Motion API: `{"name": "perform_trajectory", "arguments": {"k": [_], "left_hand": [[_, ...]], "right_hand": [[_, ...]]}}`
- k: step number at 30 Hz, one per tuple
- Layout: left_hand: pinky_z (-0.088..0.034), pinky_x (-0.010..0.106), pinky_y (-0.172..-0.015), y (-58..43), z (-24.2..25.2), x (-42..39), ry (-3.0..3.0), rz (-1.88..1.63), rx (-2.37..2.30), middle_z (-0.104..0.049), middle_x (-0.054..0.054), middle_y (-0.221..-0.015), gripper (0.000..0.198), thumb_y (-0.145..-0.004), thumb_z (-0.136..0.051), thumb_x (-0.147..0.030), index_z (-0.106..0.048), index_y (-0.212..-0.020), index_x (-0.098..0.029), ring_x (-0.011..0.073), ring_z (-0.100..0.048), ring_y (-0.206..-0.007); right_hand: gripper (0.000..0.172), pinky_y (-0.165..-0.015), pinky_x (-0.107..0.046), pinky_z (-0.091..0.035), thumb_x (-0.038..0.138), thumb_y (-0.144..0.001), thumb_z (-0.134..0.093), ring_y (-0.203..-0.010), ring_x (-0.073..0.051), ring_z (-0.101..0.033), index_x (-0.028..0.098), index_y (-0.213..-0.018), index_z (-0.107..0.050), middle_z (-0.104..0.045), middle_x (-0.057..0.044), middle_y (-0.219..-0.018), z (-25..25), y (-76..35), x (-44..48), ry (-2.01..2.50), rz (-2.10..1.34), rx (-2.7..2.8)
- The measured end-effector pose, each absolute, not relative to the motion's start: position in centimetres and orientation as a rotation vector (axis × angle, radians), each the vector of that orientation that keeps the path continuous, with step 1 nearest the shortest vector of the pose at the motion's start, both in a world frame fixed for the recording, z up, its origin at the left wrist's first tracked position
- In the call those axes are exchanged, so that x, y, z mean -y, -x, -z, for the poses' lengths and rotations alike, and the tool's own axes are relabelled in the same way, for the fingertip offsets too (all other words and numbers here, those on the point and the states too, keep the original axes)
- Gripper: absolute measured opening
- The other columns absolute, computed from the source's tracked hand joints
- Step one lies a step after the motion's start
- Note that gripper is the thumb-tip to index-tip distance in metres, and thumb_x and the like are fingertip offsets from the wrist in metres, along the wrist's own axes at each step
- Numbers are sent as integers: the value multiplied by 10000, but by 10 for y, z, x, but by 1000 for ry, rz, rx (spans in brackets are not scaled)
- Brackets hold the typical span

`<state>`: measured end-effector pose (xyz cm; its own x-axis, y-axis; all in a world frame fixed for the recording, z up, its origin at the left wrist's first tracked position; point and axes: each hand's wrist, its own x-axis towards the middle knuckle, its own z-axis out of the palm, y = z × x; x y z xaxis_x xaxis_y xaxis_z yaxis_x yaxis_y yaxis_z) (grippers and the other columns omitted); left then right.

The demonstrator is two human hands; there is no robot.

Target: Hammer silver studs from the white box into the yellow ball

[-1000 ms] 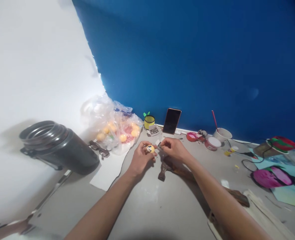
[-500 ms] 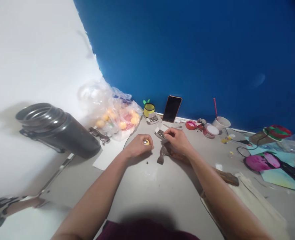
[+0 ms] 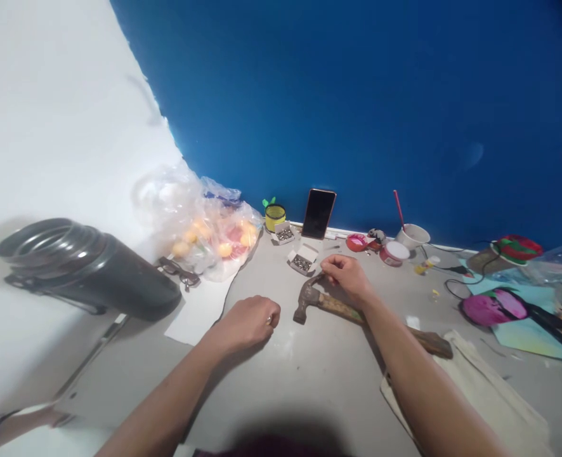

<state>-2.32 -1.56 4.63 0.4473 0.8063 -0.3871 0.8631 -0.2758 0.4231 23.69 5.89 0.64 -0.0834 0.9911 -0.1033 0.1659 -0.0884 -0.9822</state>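
Observation:
My left hand (image 3: 248,322) is closed over the grey table, left of the hammer; a small yellowish bit shows between its fingers, too hidden to identify. My right hand (image 3: 345,274) is pinched just above the hammer (image 3: 333,304), and whatever its fingertips hold is too small to make out. The hammer lies with its head to the left and its wooden handle running under my right forearm. Near my right fingertips is an open small box of metal pieces (image 3: 302,262). A second such box (image 3: 284,234) stands behind it.
A dark flask (image 3: 114,266), glasses (image 3: 180,273) and a plastic bag of orange and red items (image 3: 214,235) are on the left. Behind are a yellow container (image 3: 275,217) and a phone (image 3: 319,213). A white cup (image 3: 413,237), craft pieces and cloth (image 3: 481,387) lie right. Another person's hand (image 3: 55,416) shows lower left.
My left hand has moved nearer to me and left, hiding most of the yellow item. My right hand has drawn away from the front box of metal pieces. The view has shifted slightly.

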Motion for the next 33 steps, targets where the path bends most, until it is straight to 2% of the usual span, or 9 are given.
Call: {"name": "perform_trajectory", "arguments": {"k": [3, 6, 11, 16, 20, 26, 30, 33], "left_hand": [[-403, 318, -733, 32, -49, 21, -2079, 53, -1429, -725, 65, -966, 119, -719, -567, -189, -665, -779, -221, 246, -645, -897], [-397, 322, -737, 38, -44, 32, -2035, 96, -1439, -724, 59, -1000, 206, -710, -597, -220, -680, -897, -240, 260, -638, -922], [-348, 326, -681, 40, -28, 51, -2110, 124, -1425, -689, 52, -862, 204, -693, -491, -123, -643, -779, -229, 236, -603, -808], [-394, 307, -711, 43, -30, 57, -2031, -4, -1462, -700, 38, -848, 225, -707, -460, -98, -650, -730, -218, 213, -613, -804], [-442, 294, -744, 33, -43, 38, -1926, -255, -1541, -740, 30, -851, 184, -763, -503, -152, -673, -733, -217, 202, -657, -805], [-459, 294, -737, -7, -66, -34, -2076, -586, -1490, -753, 25, -855, 149, -768, -557, -159, -697, -765, -210, 193, -669, -794], [-450, 310, -729, -4, -65, -58, -2247, -398, -1456, -753, 46, -876, 147, -776, -567, -167, -706, -748, -207, 213, -663, -817], [-439, 301, -698, 18, -53, -48, -2162, -205, -1491, -755, 40, -848, 116, -778, -600, -216, -712, -748, -209, 210, -666, -790]], "right_hand": [[304, -492, -248, -313, 466, -664, -758, -467, -100, -428, 178, -665, -663, -546, 37, -487, 0, -240, -63, 1320, -1284, 1272], [324, -483, -247, -300, 476, -648, -781, -469, -99, -430, 175, -651, -662, -551, 30, -491, 3, -241, -65, 1289, -1278, 1234], [333, -484, -252, -310, 485, -665, -793, -475, -104, -433, 175, -668, -671, -553, 24, -496, 5, -242, -66, 1284, -1260, 1235], [340, -480, -258, -316, 490, -654, -810, -478, -108, -435, 178, -668, -676, -561, 19, -504, 9, -242, -66, 1278, -1249, 1244], [330, -492, -260, -319, 481, -657, -804, -483, -109, -436, 172, -684, -691, -564, 16, -504, 8, -240, -65, 1280, -1268, 1256], [321, -506, -258, -308, 465, -668, -797, -489, -105, -431, 164, -730, -705, -564, 19, -510, 6, -240, -61, 1268, -1310, 1288], [311, -501, -256, -316, 457, -661, -792, -489, -102, -425, 167, -723, -696, -556, 28, -517, 6, -240, -62, 1265, -1332, 1287], [295, -504, -257, -330, 442, -660, -785, -497, -104, -431, 166, -726, -702, -561, 28, -523, 5, -239, -62, 1272, -1326, 1285]]}}
